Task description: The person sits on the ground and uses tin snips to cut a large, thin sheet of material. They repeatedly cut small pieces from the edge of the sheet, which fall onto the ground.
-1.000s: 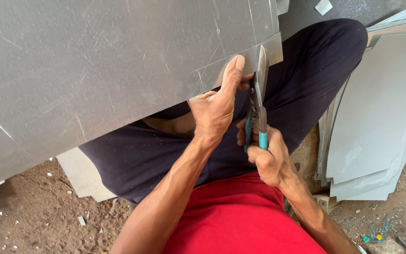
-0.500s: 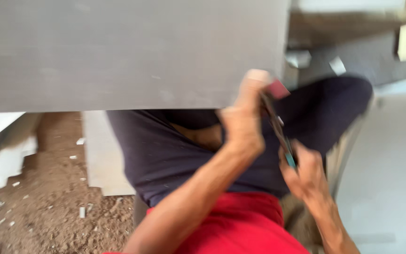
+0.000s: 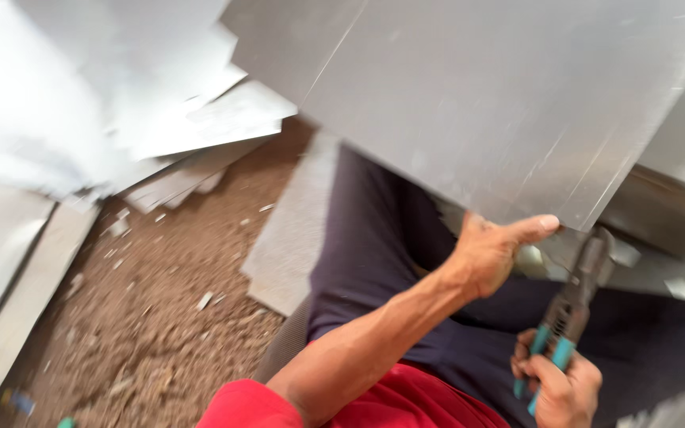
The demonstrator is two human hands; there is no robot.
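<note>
Left hand (image 3: 495, 252) up against the lower edge of the big grey metal sheet (image 3: 501, 103), thumb stretched out flat along that edge, fingers curled out of sight beneath, so gripping the sheet from below. Left forearm running down and back from the sheet toward the red sleeve (image 3: 279, 408), elbow bent. Sheet tilted over the lap, its lower corner hanging just beyond the thumb tip.

Right hand (image 3: 560, 384) low, well under the sheet's corner, closed tight around the teal handles of the tin snips (image 3: 572, 305). Snips pointing up toward the sheet's corner, dark head just short of the edge; blades blurred, so open or closed cannot be told, nor whether touching the metal.

Below the sheet, dark trousers (image 3: 374, 261) across the lap. Left of the sheet, a loose pile of pale offcut sheets (image 3: 160, 103), overlapping, and a flat grey panel (image 3: 291, 238) lying on the brown dirt ground (image 3: 160, 293), scattered with small pale scraps. No containers in view.
</note>
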